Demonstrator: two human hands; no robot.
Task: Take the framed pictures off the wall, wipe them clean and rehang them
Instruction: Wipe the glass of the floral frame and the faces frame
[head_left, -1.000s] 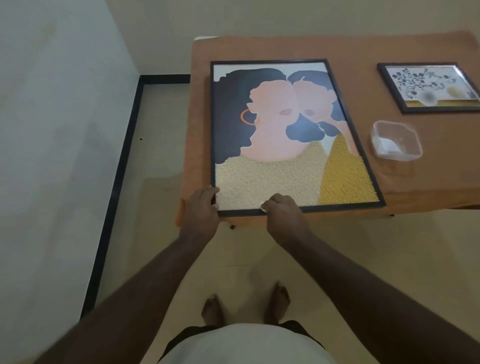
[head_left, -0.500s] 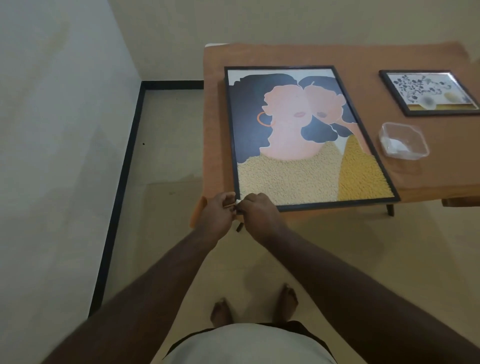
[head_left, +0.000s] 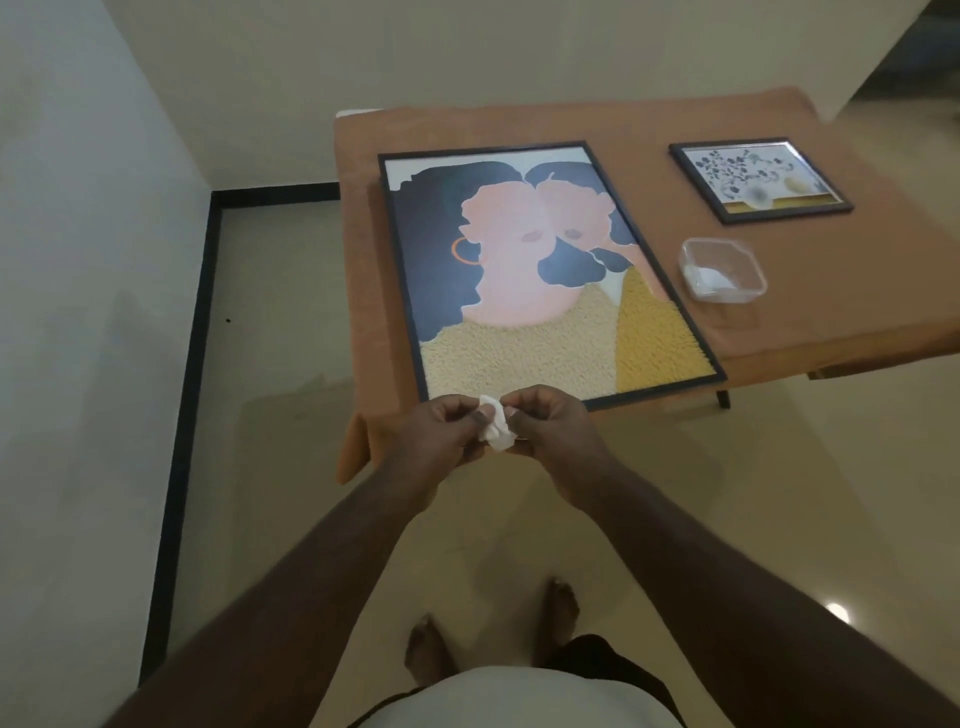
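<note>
Left hand (head_left: 441, 431) and right hand (head_left: 550, 434) fingers pinch a crumpled white wipe (head_left: 494, 429) between them, beside the large black-framed portrait's (head_left: 540, 270) near edge.

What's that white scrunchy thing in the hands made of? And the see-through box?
The white wad, pinched by the left hand and right hand, looks like soft tissue or thin cloth: crumpled, matte. The box looks like clear plastic: see-through, glossy walls.

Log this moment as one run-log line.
phase: preparing wipe | left hand + right hand: pinching white wipe | large framed picture: flat on table | small framed picture: flat, untouched
</note>
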